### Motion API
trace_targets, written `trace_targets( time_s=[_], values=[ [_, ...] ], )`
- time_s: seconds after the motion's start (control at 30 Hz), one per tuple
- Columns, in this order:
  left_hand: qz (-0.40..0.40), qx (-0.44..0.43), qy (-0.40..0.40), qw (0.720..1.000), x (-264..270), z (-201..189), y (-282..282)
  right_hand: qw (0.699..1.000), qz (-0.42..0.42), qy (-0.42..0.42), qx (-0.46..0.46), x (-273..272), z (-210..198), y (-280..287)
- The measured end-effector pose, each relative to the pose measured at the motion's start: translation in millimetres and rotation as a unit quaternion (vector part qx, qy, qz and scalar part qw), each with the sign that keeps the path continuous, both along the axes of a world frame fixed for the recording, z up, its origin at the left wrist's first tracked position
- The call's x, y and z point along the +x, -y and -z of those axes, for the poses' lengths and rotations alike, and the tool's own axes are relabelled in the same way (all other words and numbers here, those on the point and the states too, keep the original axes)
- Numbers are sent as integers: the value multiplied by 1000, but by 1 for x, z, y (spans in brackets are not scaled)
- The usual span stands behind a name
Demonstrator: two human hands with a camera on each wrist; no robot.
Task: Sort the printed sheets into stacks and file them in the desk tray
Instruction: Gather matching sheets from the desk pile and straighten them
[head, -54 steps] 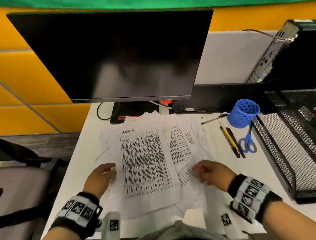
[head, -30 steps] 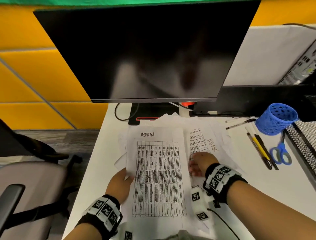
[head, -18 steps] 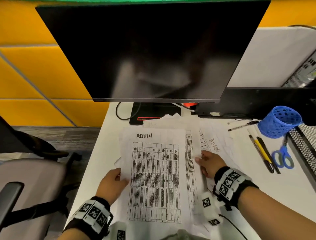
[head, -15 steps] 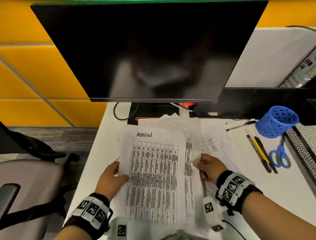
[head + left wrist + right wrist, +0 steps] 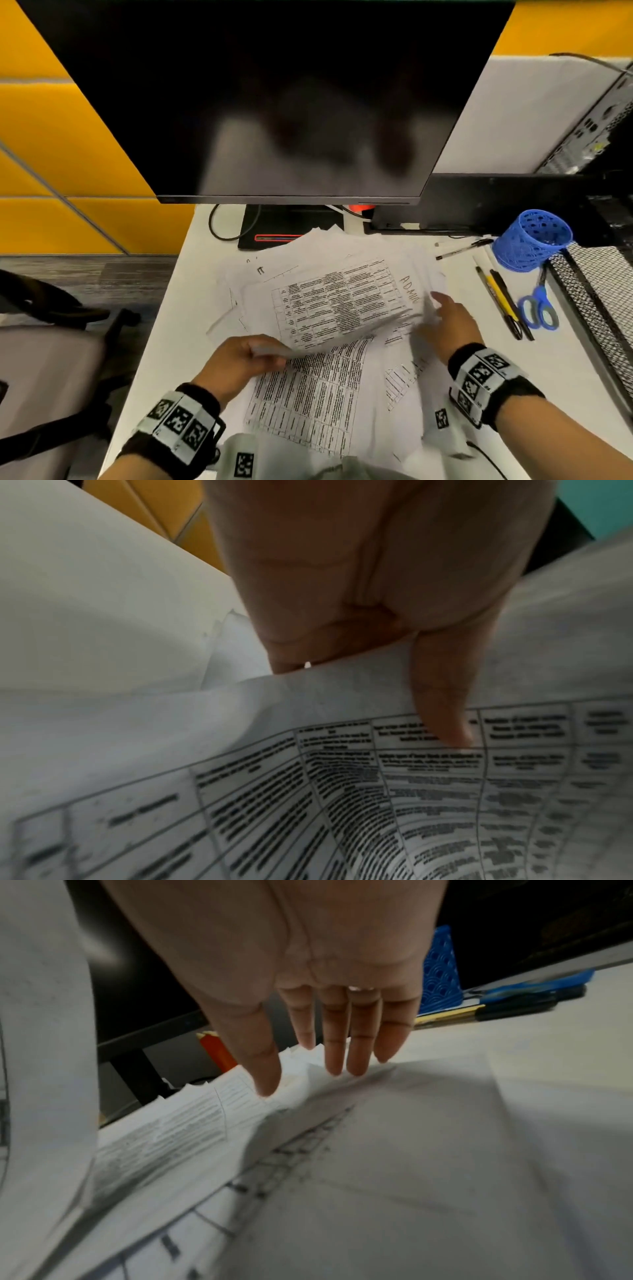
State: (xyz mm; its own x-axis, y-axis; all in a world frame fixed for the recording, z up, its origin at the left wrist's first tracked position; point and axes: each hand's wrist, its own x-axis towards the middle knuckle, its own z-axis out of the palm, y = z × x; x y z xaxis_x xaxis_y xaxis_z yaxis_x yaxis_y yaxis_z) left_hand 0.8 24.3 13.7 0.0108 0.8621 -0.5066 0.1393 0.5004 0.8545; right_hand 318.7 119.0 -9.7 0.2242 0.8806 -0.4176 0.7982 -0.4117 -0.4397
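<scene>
A loose pile of printed sheets (image 5: 308, 404) with tables covers the white desk (image 5: 191, 308) before the monitor. My left hand (image 5: 239, 359) pinches the near corner of a top sheet marked ADMIN (image 5: 342, 301), lifted and turned sideways above the pile; in the left wrist view the thumb (image 5: 441, 712) lies on this sheet (image 5: 308, 791). My right hand (image 5: 448, 318) hovers with straight fingers (image 5: 335, 1053) just over the pile's right part (image 5: 411, 1150) and holds nothing. The black mesh desk tray (image 5: 596, 308) stands at the right edge.
A big dark monitor (image 5: 267, 102) hangs over the back of the desk. A blue mesh pen cup (image 5: 531, 240), pens (image 5: 500, 301) and blue scissors (image 5: 539, 308) lie between the pile and the tray. An office chair (image 5: 44, 359) stands on the left.
My left hand has lifted the ADMIN sheet off the pile and swung it sideways to the right. My right hand has let go of the sheets and moved right, fingers now spread.
</scene>
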Motion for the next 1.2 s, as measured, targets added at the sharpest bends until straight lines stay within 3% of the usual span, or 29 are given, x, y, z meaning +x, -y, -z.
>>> trace_targets(
  time_s=[0.1,0.2,0.43,0.53,0.7,0.83,0.93,1.07,1.13,1.2],
  values=[
    [31,-13,-6,999,4,-1,5,995,-10,65,-70,0,7,-1],
    [40,-12,-18,999,5,-3,5,992,1,98,-79,-1,11,0],
    [-12,-11,-49,999,4,-4,7,996,7,79,-48,3,7,-1],
    [-23,-16,-45,999,5,-7,7,998,-6,38,-53,11,7,1],
    [-44,13,-60,997,8,-13,4,990,-5,-122,74,19,-13,1],
    [-60,98,-157,981,10,-23,-9,973,-78,-191,106,20,-40,-2],
    [-10,154,-215,964,12,-31,-14,966,-160,-176,97,16,-55,1],
    [72,150,-217,962,15,-36,-7,943,-237,-228,55,16,-55,6],
    [65,136,-189,970,15,-30,0,943,-213,-255,26,17,-53,3],
    [26,121,-147,981,13,-23,9,959,-130,-253,23,19,-42,-6]
  ],
)
